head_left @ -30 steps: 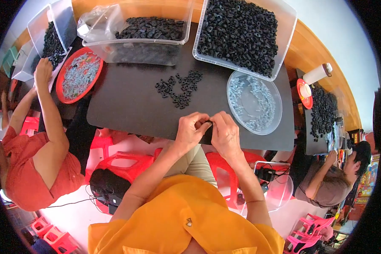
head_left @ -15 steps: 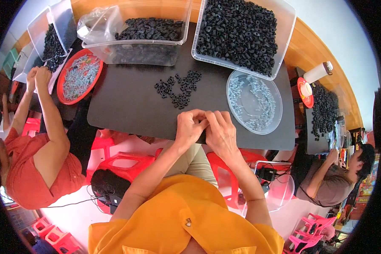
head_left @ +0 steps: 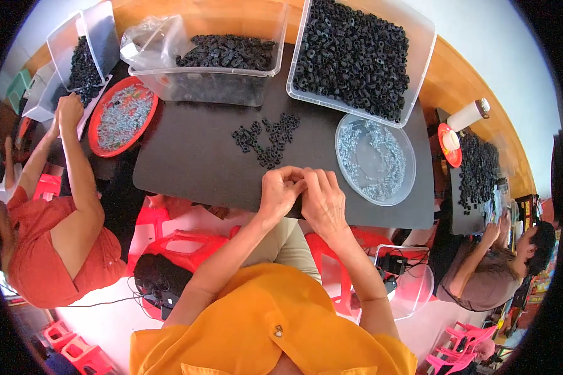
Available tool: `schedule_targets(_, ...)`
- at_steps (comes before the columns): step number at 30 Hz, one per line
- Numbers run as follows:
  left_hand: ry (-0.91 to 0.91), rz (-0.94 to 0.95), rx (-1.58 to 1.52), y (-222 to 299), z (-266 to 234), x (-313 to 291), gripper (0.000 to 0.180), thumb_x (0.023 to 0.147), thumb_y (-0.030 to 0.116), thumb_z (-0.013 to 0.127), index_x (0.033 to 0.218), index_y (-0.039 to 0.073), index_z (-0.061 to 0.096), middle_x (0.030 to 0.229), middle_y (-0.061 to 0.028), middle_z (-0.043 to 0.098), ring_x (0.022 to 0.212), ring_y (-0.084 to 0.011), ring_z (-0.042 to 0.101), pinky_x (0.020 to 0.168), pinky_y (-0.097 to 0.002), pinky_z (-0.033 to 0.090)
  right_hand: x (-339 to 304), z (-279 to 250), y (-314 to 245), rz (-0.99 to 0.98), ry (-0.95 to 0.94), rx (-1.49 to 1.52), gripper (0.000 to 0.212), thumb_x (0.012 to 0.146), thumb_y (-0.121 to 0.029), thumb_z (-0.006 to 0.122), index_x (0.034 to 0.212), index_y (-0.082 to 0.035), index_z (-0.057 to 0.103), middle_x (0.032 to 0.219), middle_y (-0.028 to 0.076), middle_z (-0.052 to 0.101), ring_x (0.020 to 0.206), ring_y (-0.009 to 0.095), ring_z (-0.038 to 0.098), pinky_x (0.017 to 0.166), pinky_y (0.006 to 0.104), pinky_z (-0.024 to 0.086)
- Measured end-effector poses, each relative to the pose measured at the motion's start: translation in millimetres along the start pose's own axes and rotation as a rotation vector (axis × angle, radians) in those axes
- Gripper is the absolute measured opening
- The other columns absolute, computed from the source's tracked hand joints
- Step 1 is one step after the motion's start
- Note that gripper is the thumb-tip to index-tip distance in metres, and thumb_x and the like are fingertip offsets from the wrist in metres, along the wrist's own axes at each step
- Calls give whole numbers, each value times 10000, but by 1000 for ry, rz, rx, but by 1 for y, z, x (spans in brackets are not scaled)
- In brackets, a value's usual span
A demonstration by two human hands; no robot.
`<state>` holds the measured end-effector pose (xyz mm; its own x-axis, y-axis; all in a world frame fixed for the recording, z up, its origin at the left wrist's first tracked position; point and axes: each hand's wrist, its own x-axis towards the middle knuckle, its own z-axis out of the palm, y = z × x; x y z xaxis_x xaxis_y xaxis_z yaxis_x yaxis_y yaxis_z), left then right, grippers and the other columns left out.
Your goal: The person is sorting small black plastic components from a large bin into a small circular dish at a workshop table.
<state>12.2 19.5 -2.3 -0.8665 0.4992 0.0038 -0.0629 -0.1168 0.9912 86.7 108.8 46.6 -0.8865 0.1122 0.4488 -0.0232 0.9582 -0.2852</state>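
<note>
My left hand [head_left: 280, 190] and my right hand [head_left: 323, 199] meet over the front edge of the dark table [head_left: 194, 150]. Both are closed, fingertips pinched together. Whatever sits between them is small and hidden by the fingers. Just beyond my hands lies a loose cluster of small black plastic parts [head_left: 270, 155]. To the right of them, a round clear lid-like tray [head_left: 410, 164] holds many small silvery springs [head_left: 391, 147].
A large clear bin [head_left: 422, 56] full of black parts stands at the back right. Another clear bin [head_left: 200, 84] holds black pieces and a plastic bag [head_left: 150, 47]. A red tray [head_left: 94, 134] lies left. Co-workers sit at left [head_left: 69, 244] and right [head_left: 481, 269].
My hands stay pinched together in nearly the same place. The table and its contents appear slightly lower in the picture. The left co-worker's hands have shifted a little.
</note>
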Motion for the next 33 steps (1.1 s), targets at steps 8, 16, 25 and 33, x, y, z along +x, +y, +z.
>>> schedule_targets(8, 302, 373, 206, 109, -40, 47, 128, 777, 68, 677, 885, 2, 671, 772, -6, 650, 670, -63, 561, 642, -229, 478, -30, 2, 1, 194, 247, 87, 472, 720, -79, 697, 1143, -25, 497, 1100, 144, 554, 973, 319, 540, 827, 368, 469)
schedule_targets(16, 384, 503, 547, 154, -78, 121, 221, 788, 85, 671, 989, -8, 662, 860, -98, 668, 488, -96, 554, 432, -230, 440, -50, 28, 8, 140, 286, 130, 366, 726, -39, 671, 1062, -24, 527, 1012, 128, 545, 979, 312, 524, 992, 496, 353)
schedule_targets(25, 124, 430, 497, 63, -30, 75, 97, 765, 37, 660, 857, 7, 665, 797, -104, 659, 616, -168, 606, 563, -264, 462, -51, 33, 10, 90, 307, 86, 274, 727, -23, 661, 979, -22, 555, 952, 111, 544, 928, 290, 544, 979, 486, 384)
schedule_targets(33, 58, 570, 905, 66, 27, 141, 137, 743, 116, 668, 777, -11, 628, 811, -175, 627, 749, -346, 625, 660, -421, 492, -54, 35, 10, 77, 311, 52, 192, 730, -7, 646, 906, -20, 569, 917, 101, 549, 893, 270, 549, 968, 478, 401)
